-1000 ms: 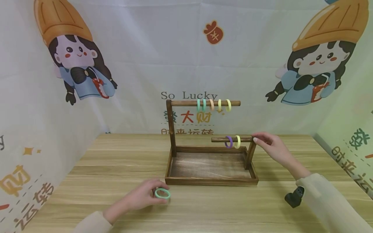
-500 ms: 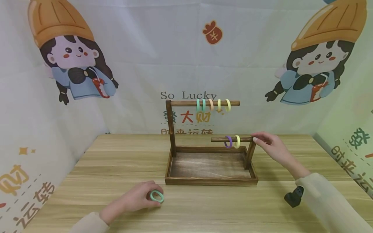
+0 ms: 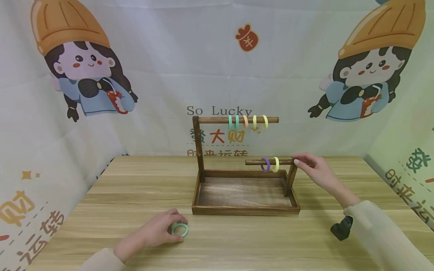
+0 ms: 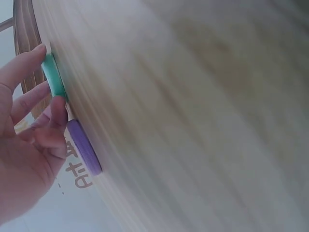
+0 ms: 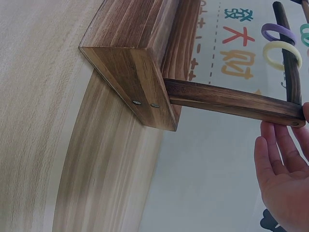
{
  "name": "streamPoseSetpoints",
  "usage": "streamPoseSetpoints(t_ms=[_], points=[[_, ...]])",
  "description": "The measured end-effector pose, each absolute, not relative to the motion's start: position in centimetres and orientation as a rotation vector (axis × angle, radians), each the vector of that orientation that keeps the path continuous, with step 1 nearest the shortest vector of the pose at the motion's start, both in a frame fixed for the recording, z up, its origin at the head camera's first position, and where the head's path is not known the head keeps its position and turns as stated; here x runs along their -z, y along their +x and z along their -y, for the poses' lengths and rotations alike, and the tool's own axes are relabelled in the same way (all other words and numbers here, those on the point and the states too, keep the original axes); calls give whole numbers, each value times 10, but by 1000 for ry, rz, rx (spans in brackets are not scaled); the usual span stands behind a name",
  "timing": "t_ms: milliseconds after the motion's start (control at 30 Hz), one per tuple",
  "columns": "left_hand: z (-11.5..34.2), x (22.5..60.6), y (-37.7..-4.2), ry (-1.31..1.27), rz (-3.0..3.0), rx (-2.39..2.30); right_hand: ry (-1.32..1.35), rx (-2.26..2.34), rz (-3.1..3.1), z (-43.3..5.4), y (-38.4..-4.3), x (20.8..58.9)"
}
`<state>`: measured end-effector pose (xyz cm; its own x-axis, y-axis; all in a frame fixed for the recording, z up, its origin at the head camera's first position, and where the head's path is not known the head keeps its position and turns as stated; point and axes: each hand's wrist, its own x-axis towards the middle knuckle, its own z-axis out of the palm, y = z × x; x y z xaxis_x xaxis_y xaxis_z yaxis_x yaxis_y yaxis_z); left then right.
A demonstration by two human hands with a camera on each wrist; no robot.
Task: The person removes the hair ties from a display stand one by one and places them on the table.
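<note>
My left hand [image 3: 157,229] pinches a mint green ring [image 3: 179,229] between thumb and fingertips, low over the table in front of the rack. In the left wrist view the green ring [image 4: 54,77] is close to the tabletop, and a purple ring [image 4: 84,147] lies beside my fingers; the head view hides that one. My right hand [image 3: 315,169] grips the top of the short post of a dark wooden rack [image 3: 245,211]. On its lower bar hang a purple ring [image 3: 265,165] and a pale yellow ring [image 3: 275,165]; the right wrist view shows the post [image 5: 231,101] at my fingertips.
The rack's upper bar [image 3: 213,120] carries green rings [image 3: 237,122], a peach ring [image 3: 245,121] and yellow rings [image 3: 265,122]. Its tray base stands mid-table. A printed cloth [image 3: 162,75] encloses the table's back and sides. A black device [image 3: 342,228] sits at my right wrist.
My left hand has moved slightly left and nearer to me with the green ring, which tilted and then lay flatter. The right hand has stayed on the post.
</note>
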<state>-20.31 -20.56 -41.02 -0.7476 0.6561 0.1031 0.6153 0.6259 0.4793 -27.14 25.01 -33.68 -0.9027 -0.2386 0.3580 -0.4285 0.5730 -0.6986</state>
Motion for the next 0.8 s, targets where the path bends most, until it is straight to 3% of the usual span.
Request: streamPoseSetpoints(t_ms=[600,800], points=[[172,397,-206,1147,-2764,-843,543,-1251,2591,-250,-272,337],[151,393,-211,1301,-2737,-931,538,-1261,2591,-249,-271,337]])
